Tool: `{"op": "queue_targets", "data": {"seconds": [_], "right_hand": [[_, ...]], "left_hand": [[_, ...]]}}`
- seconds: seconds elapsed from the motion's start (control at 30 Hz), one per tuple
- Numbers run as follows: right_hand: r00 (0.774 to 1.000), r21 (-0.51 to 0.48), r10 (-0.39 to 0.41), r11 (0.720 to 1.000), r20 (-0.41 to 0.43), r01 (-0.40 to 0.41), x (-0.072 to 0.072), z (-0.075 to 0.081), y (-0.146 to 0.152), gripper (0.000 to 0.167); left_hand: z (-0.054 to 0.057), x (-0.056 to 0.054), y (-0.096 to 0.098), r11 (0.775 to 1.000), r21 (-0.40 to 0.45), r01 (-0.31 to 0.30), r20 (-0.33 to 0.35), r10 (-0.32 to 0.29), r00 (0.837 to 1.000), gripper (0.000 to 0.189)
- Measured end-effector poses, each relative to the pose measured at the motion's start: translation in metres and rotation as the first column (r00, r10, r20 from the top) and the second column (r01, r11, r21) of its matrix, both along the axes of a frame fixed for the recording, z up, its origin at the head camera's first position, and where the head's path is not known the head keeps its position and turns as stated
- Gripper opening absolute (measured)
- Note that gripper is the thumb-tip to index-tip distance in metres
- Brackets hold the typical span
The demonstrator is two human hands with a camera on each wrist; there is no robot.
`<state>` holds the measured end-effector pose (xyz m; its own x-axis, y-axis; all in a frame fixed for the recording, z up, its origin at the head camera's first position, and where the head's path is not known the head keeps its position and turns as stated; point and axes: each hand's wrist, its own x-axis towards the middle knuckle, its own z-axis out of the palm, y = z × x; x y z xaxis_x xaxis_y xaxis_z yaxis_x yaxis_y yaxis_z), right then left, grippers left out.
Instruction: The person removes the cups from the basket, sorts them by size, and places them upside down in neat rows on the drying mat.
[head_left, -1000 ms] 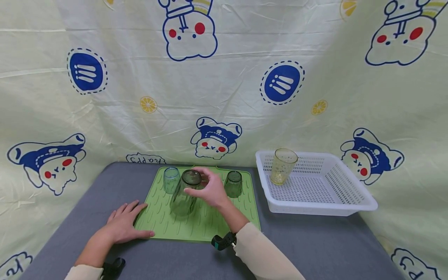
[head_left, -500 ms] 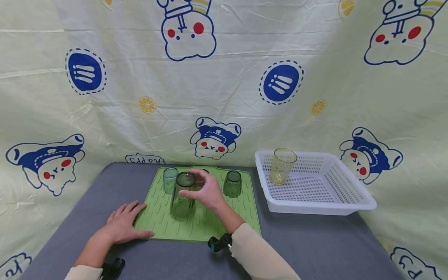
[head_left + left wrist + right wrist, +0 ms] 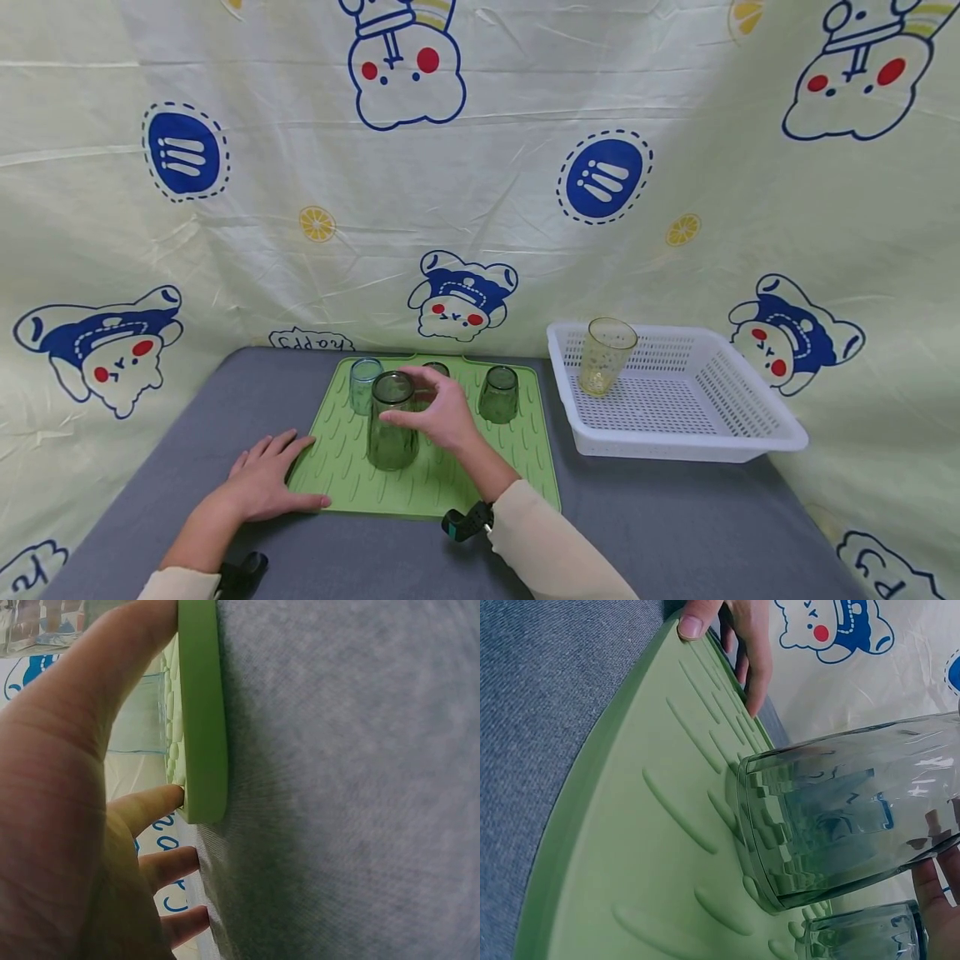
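Note:
My right hand [image 3: 444, 417] grips a tall smoky-green drinking glass [image 3: 392, 437] near its top, thumb on the near side. The glass is upright with its wider end down, at the surface of a green ridged mat [image 3: 337, 483]. In the right wrist view that rim [image 3: 761, 847] seems to touch the mat. My left hand [image 3: 262, 483] lies spread at the mat's left edge; its thumb and index finger touch the mat. Behind the held glass stand a bluish glass [image 3: 363, 385] and a dark glass [image 3: 437, 367], mostly hidden by my hand.
A short dark green glass [image 3: 498, 396] stands at the mat's back right. Right of the mat is a white perforated basket [image 3: 675, 446] with a yellowish glass [image 3: 603, 362] in it. A patterned curtain [image 3: 480, 183] hangs behind the grey table [image 3: 675, 517].
My right hand has carried the tall glass slightly left and down, and the glass has turned from tilted to upright. The dark glass behind shows more. My left hand has stayed in place.

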<state>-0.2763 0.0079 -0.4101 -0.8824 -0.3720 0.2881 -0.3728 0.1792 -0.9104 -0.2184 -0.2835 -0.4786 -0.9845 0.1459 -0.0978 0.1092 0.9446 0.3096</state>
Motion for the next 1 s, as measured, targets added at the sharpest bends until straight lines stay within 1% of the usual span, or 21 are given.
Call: {"op": "queue_targets", "data": {"seconds": [0.17,0.4,0.47,0.6,0.83,1.0], "right_hand": [[1.0,-0.009,0.001,1.0,-0.001,-0.001,0.0,0.0,-0.003,0.058],[1.0,-0.008,-0.008,1.0,-0.009,0.008,-0.02,-0.029,-0.01,0.063],[1.0,-0.013,-0.005,1.0,-0.013,0.005,-0.022,-0.033,-0.011,0.063],[1.0,-0.015,0.002,1.0,-0.01,-0.002,-0.023,-0.036,-0.011,0.063],[1.0,0.018,-0.024,1.0,-0.006,0.024,-0.019,-0.042,-0.013,0.063],[1.0,0.018,-0.03,0.999,-0.007,0.031,-0.018,-0.047,-0.014,0.064]], "left_hand": [[0.0,-0.001,0.0,1.0,-0.004,-0.003,0.007,0.003,1.0,0.11],[0.001,-0.001,0.0,1.0,-0.003,-0.001,0.008,0.001,1.0,0.109],[0.001,-0.001,0.0,1.0,-0.001,-0.001,0.009,0.001,1.0,0.11],[0.001,0.0,0.0,1.0,0.002,0.0,0.007,0.0,1.0,0.11],[0.002,-0.001,0.001,1.0,0.004,-0.003,0.018,0.003,1.0,0.11],[0.002,-0.001,0.001,1.0,0.007,-0.005,0.025,0.005,1.0,0.11]]}}
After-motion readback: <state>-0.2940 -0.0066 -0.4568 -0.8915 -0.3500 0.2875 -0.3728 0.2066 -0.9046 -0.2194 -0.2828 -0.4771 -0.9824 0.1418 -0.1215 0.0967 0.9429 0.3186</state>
